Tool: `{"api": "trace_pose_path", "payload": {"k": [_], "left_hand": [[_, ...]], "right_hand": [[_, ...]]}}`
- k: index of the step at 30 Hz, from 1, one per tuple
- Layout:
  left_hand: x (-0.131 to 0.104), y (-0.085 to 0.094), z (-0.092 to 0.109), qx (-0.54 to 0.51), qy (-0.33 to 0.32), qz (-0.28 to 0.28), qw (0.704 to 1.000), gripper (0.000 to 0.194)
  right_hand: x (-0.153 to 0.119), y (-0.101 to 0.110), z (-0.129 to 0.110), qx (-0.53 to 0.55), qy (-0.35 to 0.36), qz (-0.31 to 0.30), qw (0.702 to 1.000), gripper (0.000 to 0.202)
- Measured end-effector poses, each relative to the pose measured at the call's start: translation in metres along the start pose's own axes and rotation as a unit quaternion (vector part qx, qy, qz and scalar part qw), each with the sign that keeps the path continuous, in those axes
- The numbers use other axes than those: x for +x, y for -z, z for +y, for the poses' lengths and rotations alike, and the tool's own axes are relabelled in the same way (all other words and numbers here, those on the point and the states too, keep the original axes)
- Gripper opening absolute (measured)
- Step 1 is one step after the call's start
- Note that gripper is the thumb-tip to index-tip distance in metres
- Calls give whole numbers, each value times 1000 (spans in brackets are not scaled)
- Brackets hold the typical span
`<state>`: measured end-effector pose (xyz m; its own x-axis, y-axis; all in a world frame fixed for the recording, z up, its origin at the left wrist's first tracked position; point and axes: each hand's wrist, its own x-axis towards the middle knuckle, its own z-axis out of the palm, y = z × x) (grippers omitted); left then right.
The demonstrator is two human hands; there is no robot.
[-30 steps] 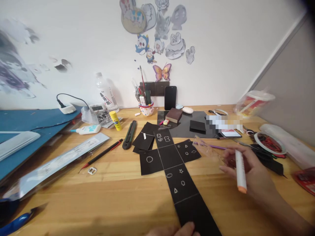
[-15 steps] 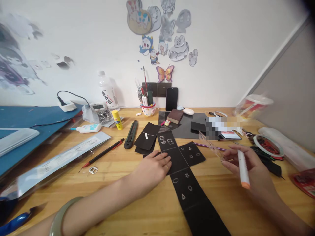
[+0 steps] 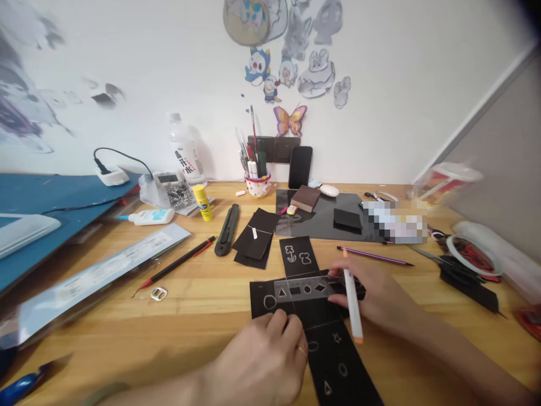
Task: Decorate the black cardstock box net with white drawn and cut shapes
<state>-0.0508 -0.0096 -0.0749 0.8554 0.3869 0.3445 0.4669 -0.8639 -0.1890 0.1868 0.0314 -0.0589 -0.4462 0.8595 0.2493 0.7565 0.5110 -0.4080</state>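
A cross-shaped sheet of black paper (image 3: 315, 307) lies flat, with fold lines and pale outlines of flowers, a star, a triangle and ovals. Across its middle rests a clear stencil ruler (image 3: 291, 291) with cut-out shapes. My right hand (image 3: 374, 287) pinches the ruler's right end, and a white marker (image 3: 354, 304) with orange ends is tucked between the same fingers. My left hand (image 3: 270, 355) is closed, its bent fingers at the lower edge of the paper's left flap; the fingertips are hidden. A large pale circle shows on that flap.
Left of the paper lie smaller black sheets (image 3: 257, 239), a utility knife (image 3: 227, 230), a black-and-red pen (image 3: 175, 265) and a glue stick (image 3: 203, 203). Behind stand a pen cup (image 3: 257, 185) and a phone (image 3: 300, 167). A purple pencil (image 3: 376, 255) and scissors (image 3: 439, 258) lie to the right.
My right hand has come in from the right and laid the stencil ruler across the paper. My left hand has drawn back toward me and curled, uncovering the left flap. The view has shifted slightly.
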Motion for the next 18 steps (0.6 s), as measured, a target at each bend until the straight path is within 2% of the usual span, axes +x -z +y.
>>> {"api": "trace_pose_path", "payload": {"k": [5, 11, 15, 18], "left_hand": [[-1, 2, 0, 25, 6, 18, 1000, 18], [6, 11, 2, 87, -15, -37, 995, 28], [11, 11, 2, 112, -25, -29, 993, 35], [12, 8, 3, 116, -25, -35, 992, 34]], "right_hand": [[2, -7, 8, 6, 18, -19, 1000, 30], [3, -9, 15, 1, 25, -15, 1000, 33], [4, -9, 15, 3, 34, -20, 999, 31], [3, -6, 13, 23, 13, -26, 999, 29]]}}
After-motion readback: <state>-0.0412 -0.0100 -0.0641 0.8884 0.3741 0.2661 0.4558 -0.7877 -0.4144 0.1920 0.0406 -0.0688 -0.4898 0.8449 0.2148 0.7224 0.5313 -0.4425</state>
